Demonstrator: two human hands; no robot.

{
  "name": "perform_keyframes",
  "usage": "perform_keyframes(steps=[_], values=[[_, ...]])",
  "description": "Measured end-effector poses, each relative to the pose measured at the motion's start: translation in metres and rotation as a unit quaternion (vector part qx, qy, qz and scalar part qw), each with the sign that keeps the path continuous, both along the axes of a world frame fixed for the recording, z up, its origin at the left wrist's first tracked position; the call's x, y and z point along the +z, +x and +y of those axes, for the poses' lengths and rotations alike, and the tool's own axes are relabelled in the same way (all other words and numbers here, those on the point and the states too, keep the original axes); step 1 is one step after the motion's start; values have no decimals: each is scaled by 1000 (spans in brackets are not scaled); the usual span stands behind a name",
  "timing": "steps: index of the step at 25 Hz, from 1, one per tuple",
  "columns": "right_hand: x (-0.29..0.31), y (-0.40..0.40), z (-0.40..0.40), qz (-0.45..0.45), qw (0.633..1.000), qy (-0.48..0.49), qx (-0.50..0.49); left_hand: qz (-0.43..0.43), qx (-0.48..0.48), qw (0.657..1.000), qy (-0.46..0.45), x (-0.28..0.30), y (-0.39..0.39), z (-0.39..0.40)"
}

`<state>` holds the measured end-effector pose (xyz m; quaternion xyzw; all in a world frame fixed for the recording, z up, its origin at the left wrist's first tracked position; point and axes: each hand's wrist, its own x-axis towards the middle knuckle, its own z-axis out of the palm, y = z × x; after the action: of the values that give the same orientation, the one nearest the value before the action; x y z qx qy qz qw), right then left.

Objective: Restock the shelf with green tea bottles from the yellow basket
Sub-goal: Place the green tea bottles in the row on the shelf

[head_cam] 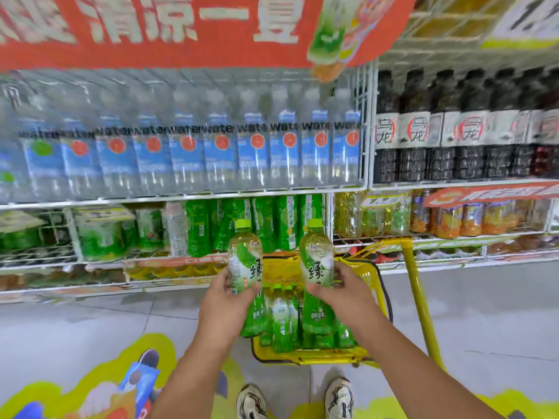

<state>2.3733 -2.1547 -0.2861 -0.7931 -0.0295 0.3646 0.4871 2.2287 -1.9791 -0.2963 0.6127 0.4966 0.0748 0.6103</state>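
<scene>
My left hand (225,293) grips a green tea bottle (244,252) by its lower half, upright above the yellow basket (370,275). My right hand (338,285) grips a second green tea bottle (316,255) the same way. Both have lime caps and green labels. Several more green tea bottles (281,325) stand in the basket on the floor below my hands. Ahead, the lower wire shelf (145,254) holds a row of green bottles (272,222) just behind the two held ones.
Water bottles (187,158) fill the shelf above; dark tea bottles (453,131) stand to the right. Yellow and orange drinks (453,219) sit on the lower right shelf. The basket's long yellow handle (419,297) rises at right. My shoes (251,402) stand behind the basket.
</scene>
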Motion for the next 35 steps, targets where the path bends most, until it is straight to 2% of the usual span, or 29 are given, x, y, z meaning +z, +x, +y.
perform_keyframes(steps=[6, 9, 17, 22, 28, 35], values=[[70, -23, 17, -24, 999, 28, 10, -27, 17, 999, 34, 72, -19, 20], [87, -22, 22, -36, 999, 37, 12, -31, 34, 998, 41, 93, -17, 24], [126, -11, 39, -66, 989, 77, 111, -46, 136, 989, 33, 132, -40, 13], [148, -29, 67, -60, 977, 113, 169, -58, 174, 981, 66, 163, -76, 18], [193, -64, 112, -59, 968, 150, 192, -118, 207, 967, 93, 208, -120, 53], [260, -143, 173, -123, 954, 207, 181, -190, 163, 960, 125, 265, -188, 123]])
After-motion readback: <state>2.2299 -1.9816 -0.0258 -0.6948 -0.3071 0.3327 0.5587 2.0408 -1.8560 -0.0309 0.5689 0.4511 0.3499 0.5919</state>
